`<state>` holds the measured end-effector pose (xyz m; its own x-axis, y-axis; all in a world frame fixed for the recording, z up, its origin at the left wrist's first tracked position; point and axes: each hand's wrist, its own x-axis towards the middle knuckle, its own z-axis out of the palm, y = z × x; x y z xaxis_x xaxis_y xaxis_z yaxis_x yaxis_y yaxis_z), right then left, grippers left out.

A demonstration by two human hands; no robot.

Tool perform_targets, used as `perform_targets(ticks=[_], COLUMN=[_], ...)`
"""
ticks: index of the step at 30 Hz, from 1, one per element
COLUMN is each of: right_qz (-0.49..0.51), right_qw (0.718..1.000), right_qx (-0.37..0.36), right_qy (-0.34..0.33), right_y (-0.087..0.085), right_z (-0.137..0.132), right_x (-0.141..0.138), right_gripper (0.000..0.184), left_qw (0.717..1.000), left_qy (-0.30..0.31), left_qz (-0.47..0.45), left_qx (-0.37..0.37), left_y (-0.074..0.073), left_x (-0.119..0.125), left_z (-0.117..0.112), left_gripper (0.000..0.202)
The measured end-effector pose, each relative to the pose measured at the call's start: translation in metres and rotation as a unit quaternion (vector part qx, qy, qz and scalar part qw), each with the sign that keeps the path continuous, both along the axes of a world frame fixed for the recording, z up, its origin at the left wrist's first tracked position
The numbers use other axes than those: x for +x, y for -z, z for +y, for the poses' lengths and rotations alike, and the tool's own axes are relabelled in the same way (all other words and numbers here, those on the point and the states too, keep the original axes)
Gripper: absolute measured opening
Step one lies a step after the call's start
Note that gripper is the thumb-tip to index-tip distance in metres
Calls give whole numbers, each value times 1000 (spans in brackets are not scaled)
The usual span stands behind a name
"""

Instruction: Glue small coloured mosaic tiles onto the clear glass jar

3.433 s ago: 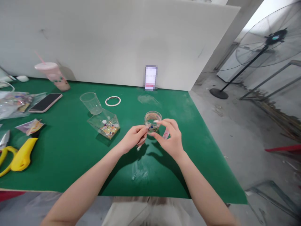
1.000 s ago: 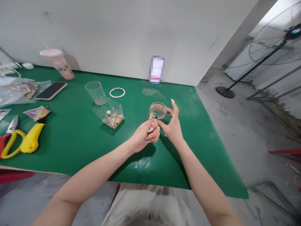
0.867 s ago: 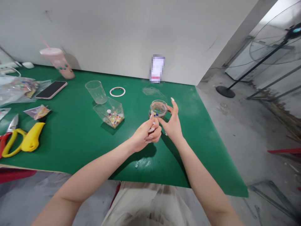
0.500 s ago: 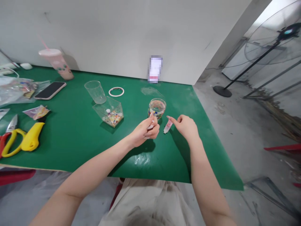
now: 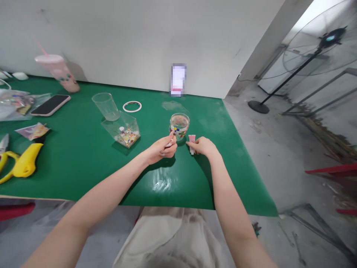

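A clear glass cup [image 5: 180,127] with a band of coloured mosaic pieces stands upright on the green table. My left hand [image 5: 164,149] is closed just in front of it, thumb and fingers pinched together. The fingertips overlap the cup's near side; whatever they hold is too small or hidden to name. To the right of the cup, my right hand [image 5: 205,146] has its thumb and fingers around the middle of a small pink and white squeeze tube [image 5: 192,139], its narrow end pointing towards me.
Left of my hands is a clear open box [image 5: 126,137] of small coloured pieces, with a clear plastic cup [image 5: 106,108] and white ring [image 5: 132,107] behind. Farther left are a phone [image 5: 50,105], yellow-handled scissors [image 5: 26,162] and a pink tumbler [image 5: 60,72]. A blurred screen [image 5: 177,80] leans on the wall.
The tube has turned from slanted to nearly straight, and my right hand has shifted from its upper end to its middle. My left hand stays pinched by the cup. The view has swung slightly right.
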<state>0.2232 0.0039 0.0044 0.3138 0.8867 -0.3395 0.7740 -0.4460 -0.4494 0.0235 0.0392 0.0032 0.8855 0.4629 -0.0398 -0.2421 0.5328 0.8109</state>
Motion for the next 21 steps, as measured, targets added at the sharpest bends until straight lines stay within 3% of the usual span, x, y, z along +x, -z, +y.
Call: perform_targets(ticks=[2,4,5,8,10,12,16,21], right_qz=[45,165,267,525,579,608,676,669], right_qw=[998,978,944,782,736,711,676,684], right_qx=[37,127,194,330,339,331,276,272], right_qy=[-7,8,24,64,86,118,103,106], right_y=[-5,-13,-17,-28,-30,-27,-19,-17], right_z=[-2,-6,-8,-13,-15,-16,-19,-21], right_x=[9,15,15,4,-13,-32,-53,-50], right_gripper=[46,51,53,51,45,45,45,41], left_qw=[1000,1000,1000,1000,1000,999,999,999], left_qy=[6,2,-1,-9,-14,-16,-8,-37], left_qz=[3,4,2,3,13,30,49,33], left_qx=[9,11,11,8,9,7,-7,2], left_y=[2,1,0,-6,-9,-9,-3,-5], left_x=[-2,-3,-3,-1,2,6,12,11], left_z=[4,5,4,-3,-8,-12,-14,-15], left_gripper=[44,44,44,45,46,47,47,46])
